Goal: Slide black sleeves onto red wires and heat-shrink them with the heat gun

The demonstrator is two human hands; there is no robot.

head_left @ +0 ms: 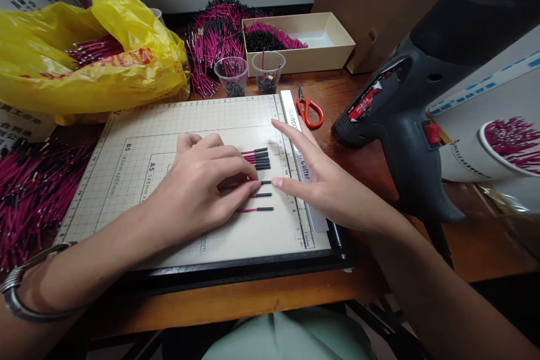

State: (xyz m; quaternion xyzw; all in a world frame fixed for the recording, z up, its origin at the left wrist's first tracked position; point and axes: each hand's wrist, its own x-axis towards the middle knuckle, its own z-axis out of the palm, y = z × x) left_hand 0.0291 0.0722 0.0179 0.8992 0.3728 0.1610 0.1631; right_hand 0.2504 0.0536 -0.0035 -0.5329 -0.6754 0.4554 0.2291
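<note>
In the head view, the loose pink wires with black sleeves (258,183) lie unfixed on the smooth paper cutter board (177,124), so a sideways nudge from either hand would likely roll them out of line or push the sleeves off their ends; the tidy bundle of sleeved wires (258,158) just beyond the left fingertips could be scattered the same way, I judge. The left hand (202,185) lies flat, palm down, its fingers (240,177) close together and pressing on the pink part of the wires, gripping nothing. The right hand (324,180) is open, fingers straight and slightly spread, its fingertip touching or just beside the black end of one wire, clasping nothing. Beyond the right fingers sit red scissors (310,111); further to their right a black heat gun (405,118) stands on the desk (363,169).
</note>
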